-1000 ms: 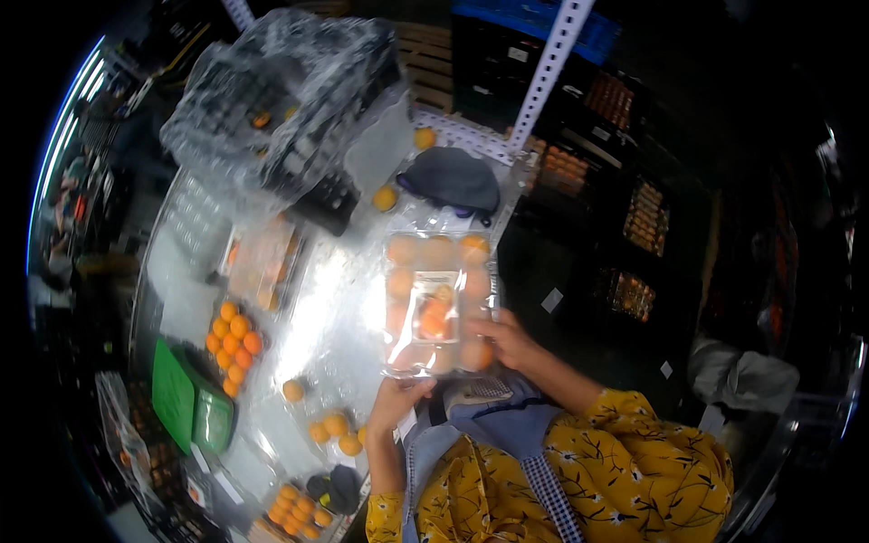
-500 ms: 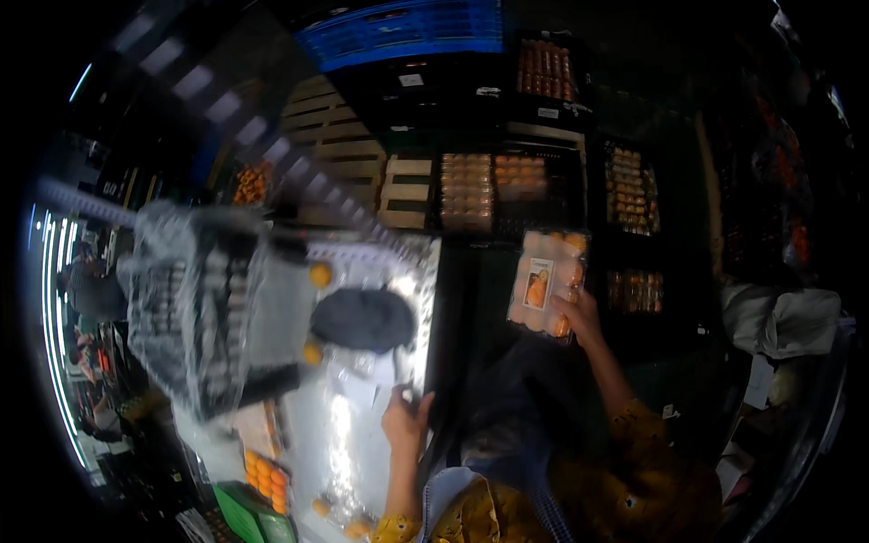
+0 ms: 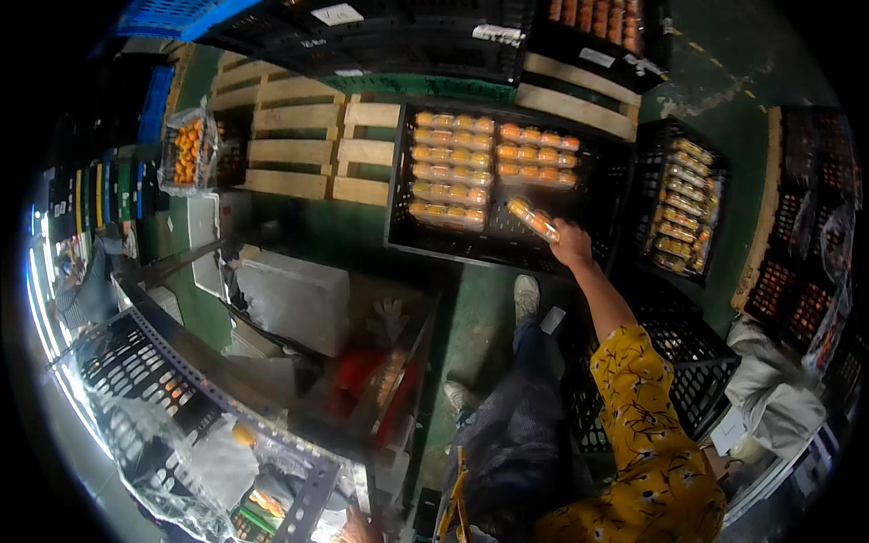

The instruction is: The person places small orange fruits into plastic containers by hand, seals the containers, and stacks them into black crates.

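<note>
the right hand's (image 3: 571, 242) grip holds one end of a clear fruit pack (image 3: 531, 218), tilted inside the black crate's (image 3: 434, 244) near edge; gripped endwise, it could slip or knock the packed rows (image 3: 450, 172). left hand's (image 3: 359, 528) grip: cannot tell.

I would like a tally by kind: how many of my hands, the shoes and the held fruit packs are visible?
Hands: 2 (right hand; left hand, partly cut off)
Shoes: 2
Held fruit pack: 1
Total: 5

Right grip (image 3: 572, 242) holds fruit pack (image 3: 530, 219) — crate (image 3: 597, 201) beneath
</note>
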Tool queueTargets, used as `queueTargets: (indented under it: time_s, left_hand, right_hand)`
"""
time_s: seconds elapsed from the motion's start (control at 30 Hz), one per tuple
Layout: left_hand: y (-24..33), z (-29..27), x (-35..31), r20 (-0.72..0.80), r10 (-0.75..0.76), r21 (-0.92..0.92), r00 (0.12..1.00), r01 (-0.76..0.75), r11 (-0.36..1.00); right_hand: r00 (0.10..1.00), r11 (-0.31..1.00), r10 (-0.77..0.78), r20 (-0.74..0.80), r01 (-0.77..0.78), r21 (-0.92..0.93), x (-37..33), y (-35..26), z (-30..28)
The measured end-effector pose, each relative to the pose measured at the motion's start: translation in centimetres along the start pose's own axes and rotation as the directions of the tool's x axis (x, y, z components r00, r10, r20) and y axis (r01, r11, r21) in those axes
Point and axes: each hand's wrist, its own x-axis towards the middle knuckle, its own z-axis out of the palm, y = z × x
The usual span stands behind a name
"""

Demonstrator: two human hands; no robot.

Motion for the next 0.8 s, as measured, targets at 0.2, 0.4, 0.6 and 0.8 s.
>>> queueTargets:
  time_s: [0.2,0.4,0.6,0.8]
  left_hand:
    - [1.8,-0.8,-0.8,0.019,-0.067,-0.110,0.998,0.068,0.992]
    - [2.6,-1.2,-1.1,0.063,-0.117,-0.201,0.991,0.127,0.971]
    - [2.3,-1.3,-1.7,0.076,-0.138,-0.308,0.988,0.155,0.939]
    - [0.9,-0.6,-1.6,0.016,-0.070,-0.469,0.997,0.070,0.880]
  right_hand:
    - [0.993,0.985,-0.058,0.105,0.074,-0.156,7.6,0.0,4.9]
    - [0.989,0.994,-0.094,0.110,0.100,-0.051,11.5,2.6,6.6]
    - [0.936,0.973,-0.091,-0.339,0.011,-0.230,8.5,0.1,5.9]
    - [0.886,0.906,0.337,-0.319,-0.397,-0.146,10.9,-1.3,4.1]
